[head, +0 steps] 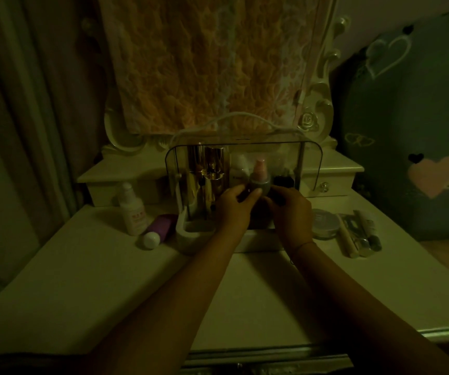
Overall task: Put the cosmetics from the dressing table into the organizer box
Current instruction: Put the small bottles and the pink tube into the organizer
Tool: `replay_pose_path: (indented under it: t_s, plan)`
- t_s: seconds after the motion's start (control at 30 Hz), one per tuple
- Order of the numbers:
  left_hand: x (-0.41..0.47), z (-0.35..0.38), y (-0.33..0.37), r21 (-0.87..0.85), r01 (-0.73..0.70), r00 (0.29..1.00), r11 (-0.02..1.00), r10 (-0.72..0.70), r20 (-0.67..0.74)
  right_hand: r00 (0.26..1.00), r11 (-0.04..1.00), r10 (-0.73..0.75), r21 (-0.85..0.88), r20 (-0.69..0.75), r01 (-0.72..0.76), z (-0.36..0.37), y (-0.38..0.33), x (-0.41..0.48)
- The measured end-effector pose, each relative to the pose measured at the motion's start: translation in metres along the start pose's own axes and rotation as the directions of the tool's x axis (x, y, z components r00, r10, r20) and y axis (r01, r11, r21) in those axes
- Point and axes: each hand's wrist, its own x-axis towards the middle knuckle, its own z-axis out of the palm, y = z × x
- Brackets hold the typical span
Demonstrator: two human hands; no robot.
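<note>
The left grip (234, 207) pinches a pink-capped bottle (260, 178) just inside the organizer box (180, 163), the right grip (291, 211) curled beside it, hold unclear; several items are in, but a white bottle (131, 209), purple tube (160, 227) and compact (324, 223) beside the box wait on the worktop (83, 266).

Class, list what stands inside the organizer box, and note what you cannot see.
Gold tubes at left, a white bottle, a pink-topped bottle gripped by the left hand, and a dark jar. That hand and the right hand cover the box low down, hiding anything there.
</note>
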Motion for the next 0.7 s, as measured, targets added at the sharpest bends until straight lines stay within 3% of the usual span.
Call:
replay_pose_path:
  t_s: [0.3,0.7]
  plan:
    - [0.0,0.0029,0.0004,-0.034,0.01,0.999,0.999,-0.011,-0.035,0.997,0.995,0.058,0.08,-0.052,-0.054,-0.0023,-0.0045,-0.0032]
    - [-0.0018,-0.0003,-0.0031,-0.051,-0.006,1.0,0.999,0.005,-0.019,0.996,0.994,0.091,0.056,-0.01,-0.09,-0.0013,-0.0006,-0.0065]
